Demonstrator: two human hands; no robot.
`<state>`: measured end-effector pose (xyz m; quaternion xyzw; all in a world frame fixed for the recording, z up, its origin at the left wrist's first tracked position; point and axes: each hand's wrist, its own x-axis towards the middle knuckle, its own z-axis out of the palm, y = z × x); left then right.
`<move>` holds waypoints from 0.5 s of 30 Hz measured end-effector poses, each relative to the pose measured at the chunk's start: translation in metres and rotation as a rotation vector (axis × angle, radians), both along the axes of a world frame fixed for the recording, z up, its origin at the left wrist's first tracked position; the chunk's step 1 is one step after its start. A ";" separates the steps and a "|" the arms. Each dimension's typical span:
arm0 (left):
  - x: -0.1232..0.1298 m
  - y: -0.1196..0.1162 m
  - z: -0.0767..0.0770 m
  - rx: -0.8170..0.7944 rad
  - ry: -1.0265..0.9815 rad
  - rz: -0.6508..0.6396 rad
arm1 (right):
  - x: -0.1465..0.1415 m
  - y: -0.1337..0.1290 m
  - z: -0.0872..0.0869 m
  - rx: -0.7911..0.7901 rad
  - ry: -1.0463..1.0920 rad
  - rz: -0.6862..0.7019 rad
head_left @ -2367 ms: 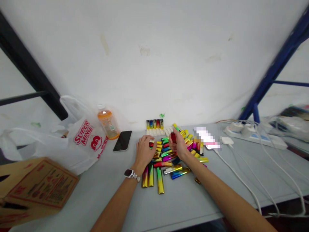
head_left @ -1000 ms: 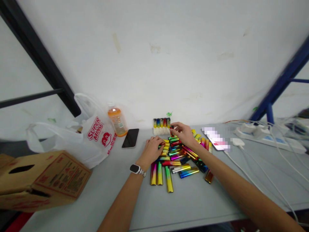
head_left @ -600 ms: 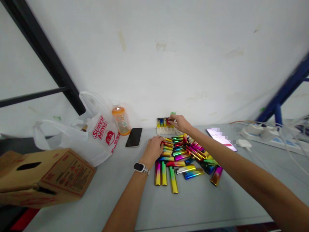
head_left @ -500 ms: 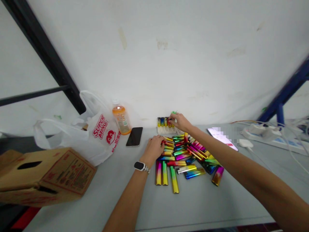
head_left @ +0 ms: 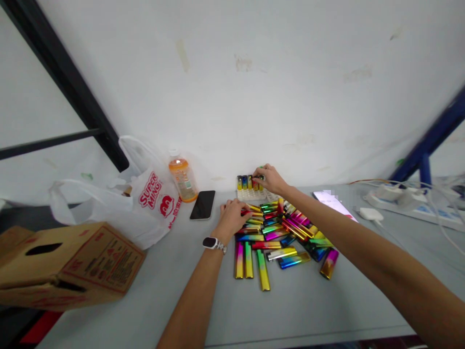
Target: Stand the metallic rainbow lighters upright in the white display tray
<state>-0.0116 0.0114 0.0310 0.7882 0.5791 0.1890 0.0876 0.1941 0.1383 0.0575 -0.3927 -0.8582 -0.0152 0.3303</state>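
Shiny gradient-coloured lighters [head_left: 276, 235] lie in a loose pile on the grey table. At the pile's back left edge my left hand [head_left: 234, 215], with a watch on its wrist, has its thumb and fingers closed about the end of a red and yellow lighter [head_left: 255, 208]. A white tray with small compartments [head_left: 250, 194] sits behind the pile, near the wall. Several lighters [head_left: 244, 182] stand upright in its back row. My right hand [head_left: 269, 179] pinches the top of a red and yellow lighter [head_left: 255, 185] at that row; its fingertips partly hide it.
A black phone [head_left: 202, 205], an orange drink bottle [head_left: 182, 178], a white plastic bag [head_left: 152, 208] and a cardboard box [head_left: 72, 261] are at the left. On the right lie a lit phone [head_left: 332, 202], a white charger [head_left: 371, 214] and a power strip [head_left: 417, 208] with cables.
My left hand has shifted slightly up and its fingers have lifted a little at the pile. My right hand has moved slightly at the tray's back row, its fingers now bent lower.
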 end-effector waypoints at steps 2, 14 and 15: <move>-0.002 0.003 0.000 0.005 0.005 0.032 | 0.000 0.001 0.000 -0.004 0.015 0.005; -0.002 0.007 0.007 -0.036 -0.001 0.057 | 0.000 0.002 -0.006 0.004 0.028 0.002; -0.002 0.008 0.007 -0.041 -0.004 0.049 | 0.000 0.002 -0.006 0.006 0.025 -0.003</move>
